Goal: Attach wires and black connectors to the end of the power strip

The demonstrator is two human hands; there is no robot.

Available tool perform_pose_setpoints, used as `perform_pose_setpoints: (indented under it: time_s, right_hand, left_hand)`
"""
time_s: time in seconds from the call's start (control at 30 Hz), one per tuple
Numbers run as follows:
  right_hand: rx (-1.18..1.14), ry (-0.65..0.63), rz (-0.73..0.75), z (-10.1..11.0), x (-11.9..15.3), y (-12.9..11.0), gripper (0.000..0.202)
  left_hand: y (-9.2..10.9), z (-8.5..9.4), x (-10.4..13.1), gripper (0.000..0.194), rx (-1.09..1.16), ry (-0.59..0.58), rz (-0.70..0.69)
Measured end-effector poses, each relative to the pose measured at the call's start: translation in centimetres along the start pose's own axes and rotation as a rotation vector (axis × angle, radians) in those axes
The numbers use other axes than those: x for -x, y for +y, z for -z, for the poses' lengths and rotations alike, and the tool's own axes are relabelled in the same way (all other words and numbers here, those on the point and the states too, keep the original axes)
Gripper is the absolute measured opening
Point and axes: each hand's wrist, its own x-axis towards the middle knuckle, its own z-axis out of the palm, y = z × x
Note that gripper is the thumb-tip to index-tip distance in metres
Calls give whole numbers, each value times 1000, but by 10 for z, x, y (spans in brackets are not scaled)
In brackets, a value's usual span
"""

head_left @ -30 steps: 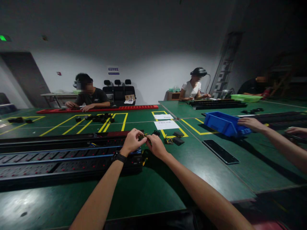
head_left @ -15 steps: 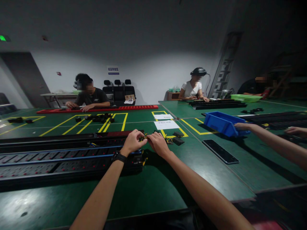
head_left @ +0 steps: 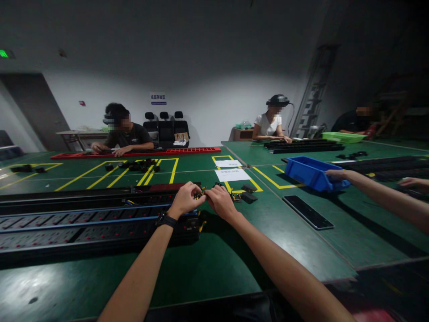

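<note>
My left hand [head_left: 186,198], with a dark watch on the wrist, is pinched at the right ends of the long black strips [head_left: 110,230] lined with red-dotted sockets. Close against it is my right hand [head_left: 219,200], its fingers also pressed together. Yellow wires show around the fingertips, but the small part between them is too hidden to name. More yellow wires [head_left: 202,223] stick out of the strip end below my hands. Just right of my right hand lie small black blocks [head_left: 249,197] with yellow wire.
Another person's hand [head_left: 338,175] is at a blue bin [head_left: 306,172] on the right. A phone [head_left: 308,212] lies nearer. White papers [head_left: 233,174], black parts [head_left: 142,165] and a red rail [head_left: 140,153] are farther back, where other people sit.
The other person's hand at the blue bin has shifted slightly left. My own hands have barely moved.
</note>
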Motion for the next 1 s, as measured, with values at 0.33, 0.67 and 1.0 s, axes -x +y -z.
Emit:
perform_pose_setpoints:
  time_s: [0.33, 0.67, 1.0]
  right_hand:
    - [7, 3, 25, 2, 1, 0, 21]
    - [19, -9, -3, 2, 0, 3, 22]
    - [34, -20, 8, 1, 1, 2, 23]
  left_hand:
    - [1, 0, 0, 17, -8, -13, 7]
    - [-3, -2, 1, 20, -14, 1, 25]
    - [-2, -2, 0, 16, -3, -20, 17]
